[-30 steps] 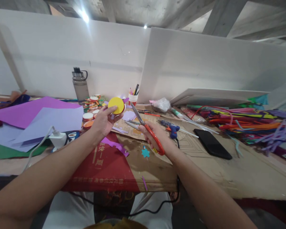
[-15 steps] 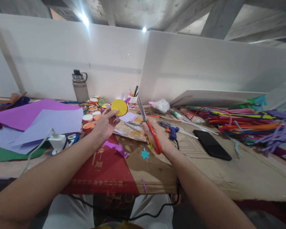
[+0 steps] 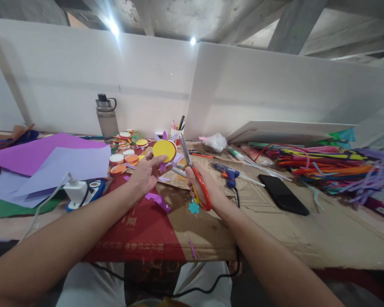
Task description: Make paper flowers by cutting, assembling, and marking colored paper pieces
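Note:
Between its thumb and fingers, my left hand (image 3: 149, 172) holds a round yellow disc (image 3: 164, 151) with a red edge and purple paper petals around it. My right hand (image 3: 201, 183) is wrapped round scissors (image 3: 202, 189) with red and yellow handles. The blades point up and rise just right of the disc, apart from it. Below the scissors, a turquoise star-shaped piece (image 3: 193, 207) lies on the cardboard. A purple paper scrap (image 3: 159, 202) rests below my left hand.
Purple and lilac sheets (image 3: 64, 168), a power strip (image 3: 97, 187) and a bottle (image 3: 107, 117) are at left. A glue gun (image 3: 231, 177), a black phone (image 3: 283, 194) and colourful pipe cleaners (image 3: 333, 166) lie at right. A pen cup (image 3: 176, 135) stands behind.
The disc has moved slightly right and down, and more of its purple petals show. The scissors have shifted a little left and down, closer to the disc.

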`<state>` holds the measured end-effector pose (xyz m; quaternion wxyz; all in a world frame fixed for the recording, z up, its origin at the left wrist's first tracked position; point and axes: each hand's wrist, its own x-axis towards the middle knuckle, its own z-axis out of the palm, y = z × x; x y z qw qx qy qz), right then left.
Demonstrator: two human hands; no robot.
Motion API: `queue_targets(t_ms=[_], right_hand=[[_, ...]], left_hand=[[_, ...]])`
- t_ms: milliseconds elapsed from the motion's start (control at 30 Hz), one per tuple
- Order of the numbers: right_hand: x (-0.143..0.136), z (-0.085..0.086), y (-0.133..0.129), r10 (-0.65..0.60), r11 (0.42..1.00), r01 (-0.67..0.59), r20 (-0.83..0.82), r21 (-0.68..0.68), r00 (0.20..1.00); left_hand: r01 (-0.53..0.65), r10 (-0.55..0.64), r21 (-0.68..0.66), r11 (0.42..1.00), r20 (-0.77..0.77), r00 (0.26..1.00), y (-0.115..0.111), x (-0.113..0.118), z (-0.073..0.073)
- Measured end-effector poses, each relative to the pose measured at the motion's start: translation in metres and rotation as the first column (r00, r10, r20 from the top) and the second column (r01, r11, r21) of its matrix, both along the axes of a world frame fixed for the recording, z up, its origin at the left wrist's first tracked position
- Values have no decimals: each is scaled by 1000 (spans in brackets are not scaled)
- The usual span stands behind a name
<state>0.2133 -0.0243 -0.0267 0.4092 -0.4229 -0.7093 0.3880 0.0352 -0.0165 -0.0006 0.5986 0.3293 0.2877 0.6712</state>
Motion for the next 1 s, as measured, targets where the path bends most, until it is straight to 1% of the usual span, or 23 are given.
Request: queue_targets(t_ms=[100,233,500,633,867,1000], right_hand=[[0,1,-1,1,999,0,-4,33,1000],[3,4,-3,17,999,-18,22,49,1000],[3,0,-2,18,1000,-17,17,-11,1000],[2,-2,-1,16,998,-17,-2,-61,1000],[3,-2,-1,31,996,-33,-27,-85,999],[3,-1,-2,31,997,-32,-18,-66,999]], left_hand=[[-19,16,-62,998,-37,999,-1,4,-2],[-5,1,-69,998,-60,998,-3,8,-2],[82,-87,-51,995,-109,990,-1,7,-10],[72,-80,-71,995,-117,990,-2,8,-11],[82,-92,-85,993,-127,988,-4,11,-8],[88,-98,-73,993,-142,985,-4,11,-9]])
